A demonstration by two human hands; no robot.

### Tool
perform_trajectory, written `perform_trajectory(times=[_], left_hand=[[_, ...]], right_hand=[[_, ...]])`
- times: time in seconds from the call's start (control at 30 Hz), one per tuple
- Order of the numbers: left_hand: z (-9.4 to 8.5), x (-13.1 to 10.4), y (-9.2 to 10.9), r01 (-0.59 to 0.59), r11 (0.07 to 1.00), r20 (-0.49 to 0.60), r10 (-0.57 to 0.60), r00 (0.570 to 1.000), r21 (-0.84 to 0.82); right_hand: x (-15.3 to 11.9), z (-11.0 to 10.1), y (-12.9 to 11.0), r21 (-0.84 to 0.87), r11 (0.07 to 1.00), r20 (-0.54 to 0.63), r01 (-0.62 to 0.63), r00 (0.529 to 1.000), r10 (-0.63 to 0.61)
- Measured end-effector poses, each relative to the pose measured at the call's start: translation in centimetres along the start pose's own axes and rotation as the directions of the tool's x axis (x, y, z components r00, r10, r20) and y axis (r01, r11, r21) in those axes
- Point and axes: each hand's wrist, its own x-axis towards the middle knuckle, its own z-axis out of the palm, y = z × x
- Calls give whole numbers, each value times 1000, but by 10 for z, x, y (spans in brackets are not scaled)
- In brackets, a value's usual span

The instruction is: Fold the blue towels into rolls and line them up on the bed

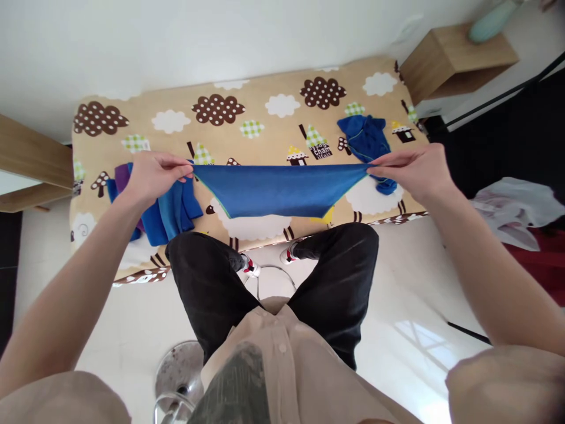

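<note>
A blue cloth point(280, 189) with green edging hangs stretched between my two hands. My left hand point(161, 172) pinches its upper left corner, and my right hand point(410, 168) pinches the upper right corner. Its top edge runs straight and taut, while the lower part hangs in front of the patterned cover point(260, 147). Beneath and beside my left hand lie folded blue and purple cloths point(170, 209). A crumpled blue cloth point(364, 136) rests on the cover by my right hand, partly hidden behind its fingers.
A wooden box shelf point(450, 62) holding a pale green vase point(492, 22) is at the upper right. More wooden furniture point(33, 153) stands on the left. A white plastic bag point(516, 206) lies at the right. My knees are close to the cover's front edge.
</note>
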Motion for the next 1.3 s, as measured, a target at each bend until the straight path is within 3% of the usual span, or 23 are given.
perform_trajectory(times=[0.1, 0.23, 0.33, 0.47, 0.57, 0.63, 0.77, 0.9, 1.0, 1.1, 1.17, 1.3], left_hand=[[14, 27, -8, 115, 993, 63, -112, 992, -38], [33, 67, -8, 190, 975, -5, -192, 981, -114], [35, 94, -4, 111, 984, -120, -128, 984, -140], [25, 105, -3, -147, 987, -264, 127, 956, -58], [21, 90, -17, -282, 953, -288, 303, 908, 111], [29, 75, -37, -296, 937, -248, 337, 908, 188], [73, 44, -108, -218, 947, -174, 262, 949, 237], [136, 3, -186, -54, 968, -83, 77, 994, 246], [173, -28, -223, 117, 972, -61, -106, 992, 202], [195, -42, -239, 285, 954, -134, -272, 953, 90], [203, -41, -244, 385, 919, -147, -393, 908, -78], [211, -31, -249, 487, 708, -93, -609, 788, -511]], right_hand=[[31, 22, 10, -8, 997, 31, -77, 996, 78], [80, 58, 17, -39, 997, 20, -63, 998, 64], [115, 76, 22, -36, 998, -20, 44, 999, -45], [134, 84, 28, -23, 978, -110, 205, 972, -206], [124, 91, 40, -135, 949, -151, 286, 940, -305], [109, 103, 56, -206, 928, -147, 311, 928, -343], [69, 144, 115, -268, 926, 5, 266, 961, -275], [13, 193, 188, -363, 923, 180, 123, 982, -60], [-27, 218, 229, -401, 916, 220, -31, 967, 129], [-49, 232, 248, -302, 925, 117, -230, 954, 276], [-51, 236, 252, -169, 911, 31, -375, 922, 385], [-41, 244, 248, -24, 847, 50, -531, 846, 531]])
